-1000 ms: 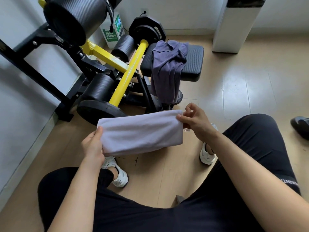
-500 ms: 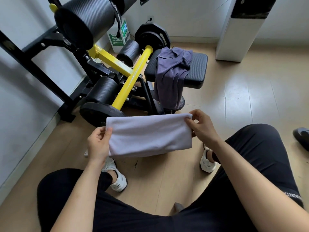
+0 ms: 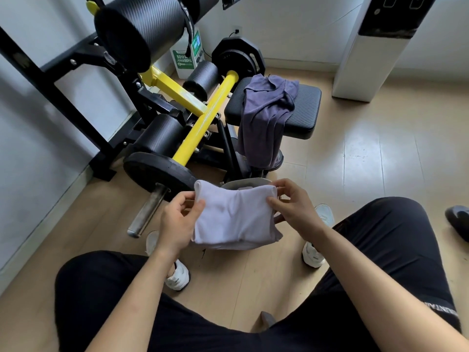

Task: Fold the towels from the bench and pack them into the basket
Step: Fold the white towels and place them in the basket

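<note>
Both hands, left [image 3: 177,222] and right [image 3: 294,207], fingers pinching white towel [image 3: 234,219] mid-frame over wood floor [image 3: 368,161]. Purple towel [image 3: 266,115] draped on black table [image 3: 308,107], upper centre. Basket rim [image 3: 243,182] just behind white towel.

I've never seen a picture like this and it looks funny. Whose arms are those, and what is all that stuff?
The camera sits on a person's head, looking down, so you see their own arms and black-trousered legs. Their left hand and right hand hold a folded pale lilac towel between them. Just behind it peeks the rim of a grey basket on the wooden floor. Farther off stands a black and yellow exercise machine. On its black padded bench seat a crumpled dark purple towel hangs over the edge, not yet folded.
</note>
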Motion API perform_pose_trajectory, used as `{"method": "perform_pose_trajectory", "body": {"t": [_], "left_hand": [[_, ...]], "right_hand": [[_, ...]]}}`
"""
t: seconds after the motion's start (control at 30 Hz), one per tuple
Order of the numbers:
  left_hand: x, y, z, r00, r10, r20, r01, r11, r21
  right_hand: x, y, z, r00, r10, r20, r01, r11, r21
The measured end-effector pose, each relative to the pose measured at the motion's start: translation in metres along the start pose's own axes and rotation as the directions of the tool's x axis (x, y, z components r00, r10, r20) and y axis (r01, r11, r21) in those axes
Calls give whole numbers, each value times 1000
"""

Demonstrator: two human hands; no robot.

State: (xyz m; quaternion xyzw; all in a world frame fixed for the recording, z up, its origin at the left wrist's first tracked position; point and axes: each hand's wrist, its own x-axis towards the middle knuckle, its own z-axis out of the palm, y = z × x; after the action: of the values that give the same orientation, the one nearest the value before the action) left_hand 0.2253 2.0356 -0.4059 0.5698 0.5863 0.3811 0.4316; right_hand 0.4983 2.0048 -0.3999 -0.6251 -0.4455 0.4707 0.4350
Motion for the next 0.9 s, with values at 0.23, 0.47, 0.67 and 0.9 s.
{"method": "perform_pose_trajectory", "body": {"t": [0.23, 0.47, 0.67, 0.9], "left_hand": [[-15, 10, 35, 989, 19, 145, -23, 999, 24], [-21, 14, 48, 965, -110, 239, 146, 979, -141], [-17, 16, 49, 998, -57, 30, 60, 991, -122], [-10, 18, 38, 993, -104, -56, 79, 938, -336]], "right_hand": [[-13, -1, 26, 992, -107, 72, 106, 994, 12], [-21, -6, 38, 967, -140, 213, 130, 990, 63], [-26, -11, 33, 923, -120, 366, 44, 977, 210], [-15, 0, 30, 998, -67, -7, 68, 992, 106]]}}
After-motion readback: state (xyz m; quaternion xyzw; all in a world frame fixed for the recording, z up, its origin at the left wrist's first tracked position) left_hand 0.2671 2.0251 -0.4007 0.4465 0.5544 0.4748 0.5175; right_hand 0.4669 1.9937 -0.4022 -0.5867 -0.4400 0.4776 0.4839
